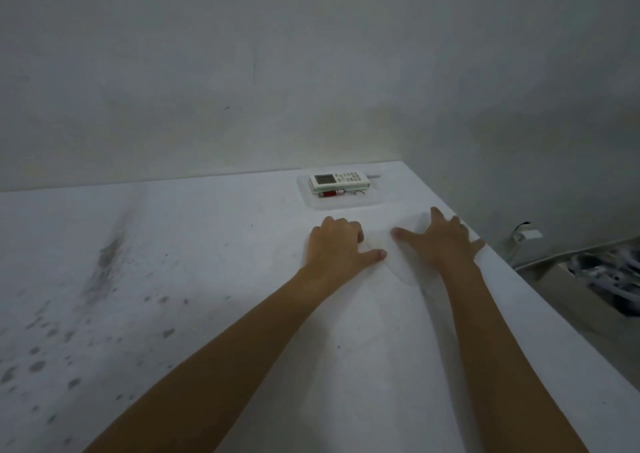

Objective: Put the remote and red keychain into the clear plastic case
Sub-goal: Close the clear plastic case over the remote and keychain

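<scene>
A white remote (339,181) lies in the shallow clear plastic case (346,204) near the table's far right corner. The red keychain (330,193) lies in the case too, just in front of the remote. Nearer to me a clear plastic lid (388,262) lies flat on the table, hard to make out against the white top. My left hand (337,244) has its fingers curled over the lid's left edge and its thumb on top. My right hand (445,241) rests flat on the lid's right part with fingers spread.
The white table (207,279) carries dark stains on its left side. Its right edge runs diagonally close by my right arm. Beyond that edge, a cardboard box (595,286) of cables and a white plug (528,235) sit on the floor. A wall stands right behind the table.
</scene>
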